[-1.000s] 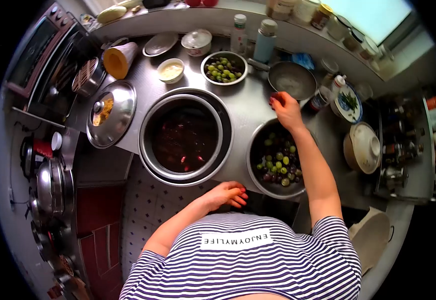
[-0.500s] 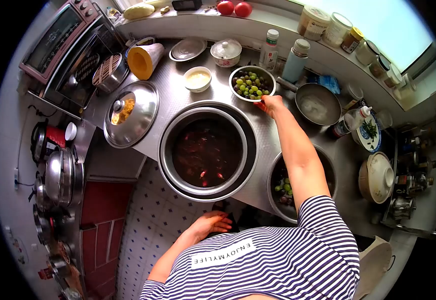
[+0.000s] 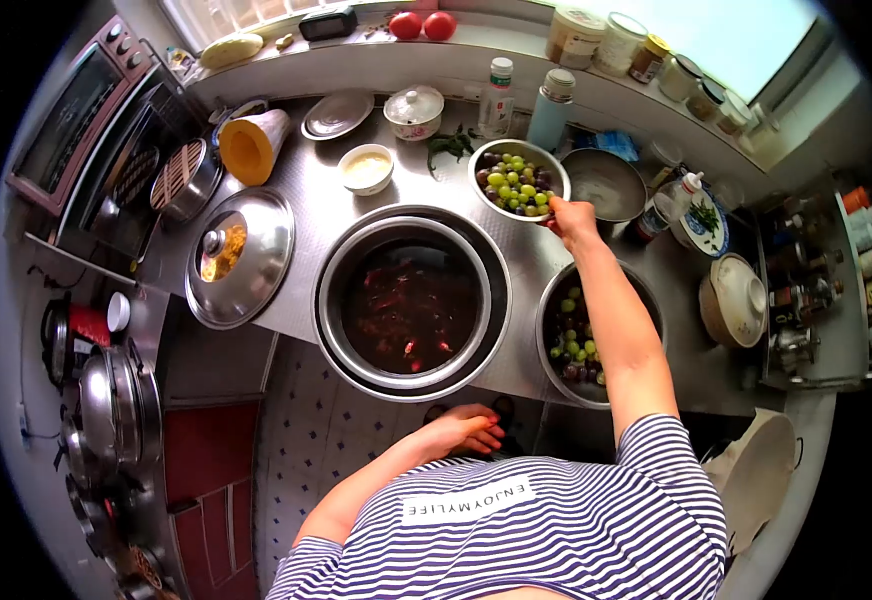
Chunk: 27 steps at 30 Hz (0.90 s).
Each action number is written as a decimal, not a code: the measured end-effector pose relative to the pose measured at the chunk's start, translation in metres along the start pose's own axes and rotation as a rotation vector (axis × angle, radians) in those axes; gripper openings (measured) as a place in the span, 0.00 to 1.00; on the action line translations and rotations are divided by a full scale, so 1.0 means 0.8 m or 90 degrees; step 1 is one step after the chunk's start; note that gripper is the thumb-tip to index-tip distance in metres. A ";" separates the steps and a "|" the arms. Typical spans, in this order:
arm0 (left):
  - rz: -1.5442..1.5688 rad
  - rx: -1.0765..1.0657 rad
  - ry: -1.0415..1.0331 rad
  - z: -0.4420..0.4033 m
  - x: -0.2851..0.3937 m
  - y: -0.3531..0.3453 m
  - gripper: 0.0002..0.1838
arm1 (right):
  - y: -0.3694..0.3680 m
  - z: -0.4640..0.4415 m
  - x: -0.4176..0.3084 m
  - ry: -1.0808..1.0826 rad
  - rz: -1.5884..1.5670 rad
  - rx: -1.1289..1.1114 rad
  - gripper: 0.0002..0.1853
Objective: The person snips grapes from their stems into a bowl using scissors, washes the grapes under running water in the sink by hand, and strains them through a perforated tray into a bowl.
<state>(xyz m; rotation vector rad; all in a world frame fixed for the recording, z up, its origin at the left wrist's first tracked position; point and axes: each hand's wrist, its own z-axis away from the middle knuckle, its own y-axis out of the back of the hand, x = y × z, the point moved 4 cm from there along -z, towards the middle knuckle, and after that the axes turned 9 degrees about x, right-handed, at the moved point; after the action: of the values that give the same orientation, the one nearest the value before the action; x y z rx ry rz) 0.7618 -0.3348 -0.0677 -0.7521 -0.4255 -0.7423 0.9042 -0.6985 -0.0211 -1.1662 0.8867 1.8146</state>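
My right hand [image 3: 572, 222] grips the near rim of a metal bowl [image 3: 480, 192] filled with green and dark grapes [image 3: 518, 184]. The bowl overlaps the left side of a frying pan [image 3: 611, 187]; whether it hangs above the counter or rests there, I cannot tell. Below my right forearm stands a large pot [image 3: 544, 352] with more green and dark grapes [image 3: 574, 345] inside. My left hand [image 3: 466, 432] is low in front of my body, fingers loosely extended and holding nothing. Ahead of it, a metal basin [image 3: 328, 300] of dark liquid with reddish pieces sits inside a larger basin.
Left on the steel counter are a domed lid [image 3: 256, 275], a cut squash [image 3: 246, 150] and a small bowl [image 3: 367, 170]. Green leaves [image 3: 451, 146] lie behind the basins. A bottle [image 3: 496, 100] and a blue flask [image 3: 552, 110] stand at the back; a lidded clay pot [image 3: 734, 300] is right.
My right hand has shifted the bowl of grapes rightward and closer, uncovering the green leaves behind it. The whole view has turned slightly right. My left hand stays low by my body.
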 end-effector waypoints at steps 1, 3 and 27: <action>-0.026 -0.033 -0.004 -0.006 0.004 -0.005 0.22 | 0.022 0.018 -0.012 0.012 -0.013 0.026 0.08; -0.046 -0.071 -0.010 -0.021 0.010 -0.017 0.22 | 0.066 0.041 -0.021 0.046 -0.015 0.043 0.07; 0.199 0.032 -0.156 -0.211 0.099 -0.018 0.14 | 0.323 0.561 0.293 -0.041 -0.161 0.411 0.12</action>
<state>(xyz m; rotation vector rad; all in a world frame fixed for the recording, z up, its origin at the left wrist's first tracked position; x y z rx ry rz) 0.8196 -0.5026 -0.1266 -0.8419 -0.5305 -0.3465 0.4418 -0.3704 -0.0545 -0.7560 1.1189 1.2151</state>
